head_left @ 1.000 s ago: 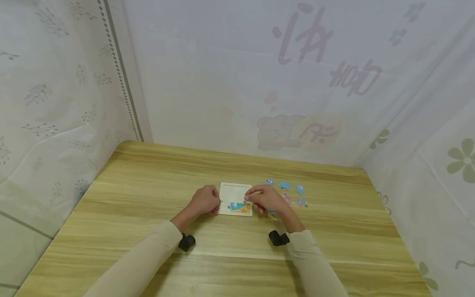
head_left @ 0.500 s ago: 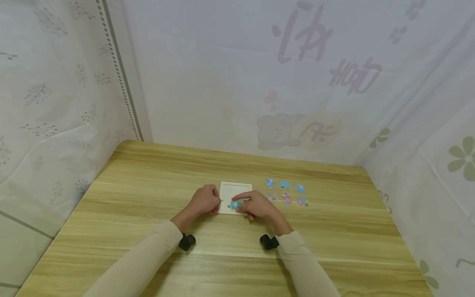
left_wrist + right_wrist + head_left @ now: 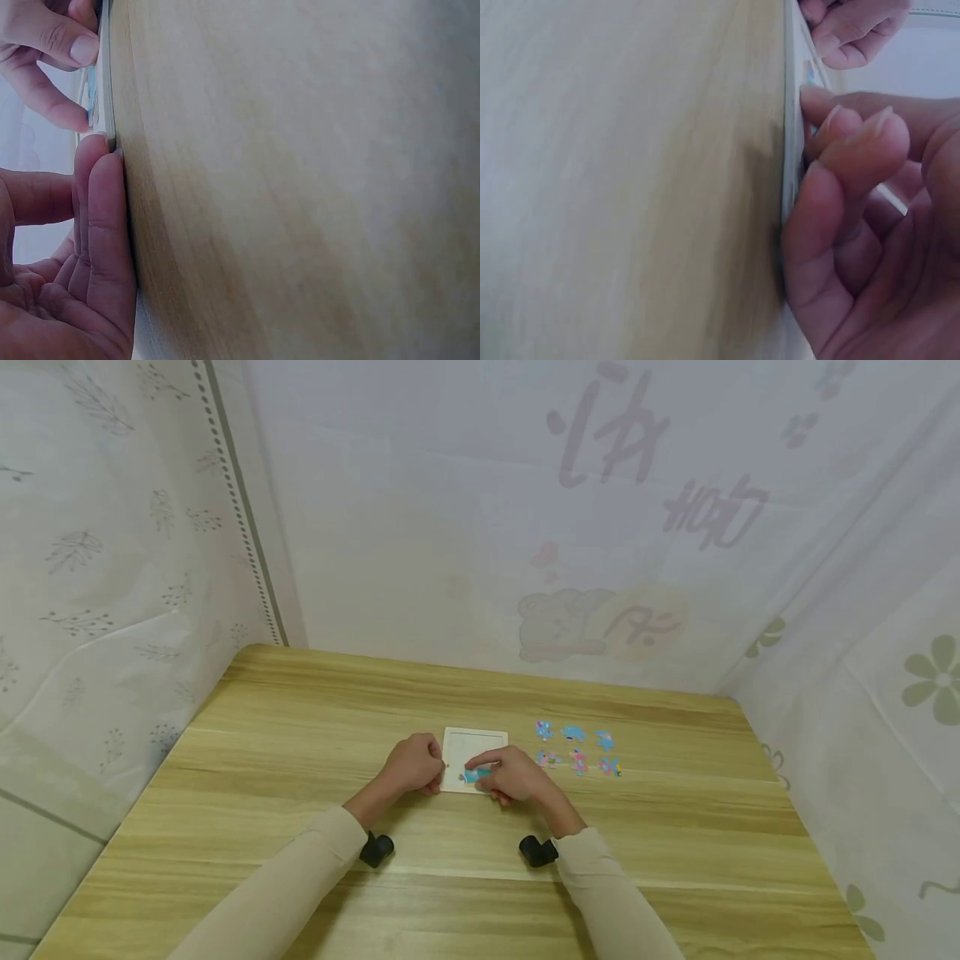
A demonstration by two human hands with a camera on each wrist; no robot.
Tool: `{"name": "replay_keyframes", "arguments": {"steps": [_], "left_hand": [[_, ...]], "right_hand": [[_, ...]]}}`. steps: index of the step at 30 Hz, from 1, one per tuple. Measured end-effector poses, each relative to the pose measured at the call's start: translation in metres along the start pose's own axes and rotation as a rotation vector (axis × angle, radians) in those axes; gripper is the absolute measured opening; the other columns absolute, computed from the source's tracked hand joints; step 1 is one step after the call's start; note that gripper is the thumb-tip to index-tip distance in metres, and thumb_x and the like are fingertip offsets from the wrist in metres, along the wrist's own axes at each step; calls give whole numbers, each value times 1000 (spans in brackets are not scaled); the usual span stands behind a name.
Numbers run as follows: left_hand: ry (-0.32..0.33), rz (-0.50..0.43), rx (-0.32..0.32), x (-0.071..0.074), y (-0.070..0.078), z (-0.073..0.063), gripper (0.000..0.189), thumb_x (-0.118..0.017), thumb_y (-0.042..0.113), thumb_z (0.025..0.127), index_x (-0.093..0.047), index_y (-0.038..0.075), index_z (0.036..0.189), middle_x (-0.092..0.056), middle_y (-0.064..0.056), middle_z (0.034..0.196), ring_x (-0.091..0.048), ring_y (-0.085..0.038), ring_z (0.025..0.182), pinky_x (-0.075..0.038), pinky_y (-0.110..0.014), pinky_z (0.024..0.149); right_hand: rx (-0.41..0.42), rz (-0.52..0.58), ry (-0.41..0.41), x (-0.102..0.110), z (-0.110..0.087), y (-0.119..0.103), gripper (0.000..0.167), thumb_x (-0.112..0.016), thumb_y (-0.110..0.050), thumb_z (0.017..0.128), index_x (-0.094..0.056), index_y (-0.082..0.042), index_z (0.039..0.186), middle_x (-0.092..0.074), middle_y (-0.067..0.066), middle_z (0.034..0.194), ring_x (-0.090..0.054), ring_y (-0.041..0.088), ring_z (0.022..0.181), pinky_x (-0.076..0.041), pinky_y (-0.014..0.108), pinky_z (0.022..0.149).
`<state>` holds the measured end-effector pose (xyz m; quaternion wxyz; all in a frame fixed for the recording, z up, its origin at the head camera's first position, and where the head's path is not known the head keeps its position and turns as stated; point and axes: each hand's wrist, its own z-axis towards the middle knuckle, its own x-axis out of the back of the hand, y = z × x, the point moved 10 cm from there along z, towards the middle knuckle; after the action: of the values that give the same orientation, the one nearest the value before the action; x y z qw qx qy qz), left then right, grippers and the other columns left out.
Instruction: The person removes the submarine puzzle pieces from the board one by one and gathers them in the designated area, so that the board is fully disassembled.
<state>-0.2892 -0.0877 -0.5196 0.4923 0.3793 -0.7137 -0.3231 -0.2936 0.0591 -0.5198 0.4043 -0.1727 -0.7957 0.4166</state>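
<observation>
A shallow white puzzle tray [image 3: 476, 742] lies on the wooden table with joined blue and sandy jigsaw pieces [image 3: 475, 774] along its near side. My left hand [image 3: 412, 765] holds the tray's left edge, fingertips at its near left corner in the left wrist view. My right hand [image 3: 513, 775] reaches over the tray's right side; its index finger and thumb lie on either side of a blue puzzle piece, pinching it low in the tray. Its other fingers are curled over the near edge in the right wrist view. The hand hides the tray's near right corner.
Several loose blue and pink jigsaw pieces [image 3: 578, 762] lie in two rows on the table, right of the tray. A patterned cloth [image 3: 450, 527] hangs behind the table's back edge. Black wrist mounts [image 3: 537, 852] stick out inward from both sleeves.
My right hand has moved left and down onto the pieces in the tray. A sandy piece that lay right of the tray is no longer on the table there. My left hand stays put.
</observation>
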Motion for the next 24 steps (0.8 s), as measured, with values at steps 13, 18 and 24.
{"name": "replay_keyframes", "arguments": {"steps": [13,18,24], "left_hand": [[-8,-13,-3,1,3,-2,4,-57,0,84,-55,2,82,-63,-10,61,-63,-18,49,-56,-28,48],[-6,-13,-5,1,3,-3,5,-58,0,84,-55,2,81,-63,-10,61,-63,-18,48,-56,-28,48],[1,-3,-5,1,2,-2,5,-58,0,83,-55,2,81,-62,-9,60,-62,-17,47,-56,-27,47]], "right_hand": [[48,132,-4,1,1,-5,22,-61,1,89,-67,-7,108,-47,2,49,-40,12,38,-38,21,41],[49,185,-24,1,1,-3,17,-60,-1,92,-65,-5,108,-48,3,52,-41,12,39,-42,23,43],[57,151,-37,-1,0,-3,20,-59,-2,92,-67,-8,110,-48,3,53,-43,13,40,-44,24,44]]}}
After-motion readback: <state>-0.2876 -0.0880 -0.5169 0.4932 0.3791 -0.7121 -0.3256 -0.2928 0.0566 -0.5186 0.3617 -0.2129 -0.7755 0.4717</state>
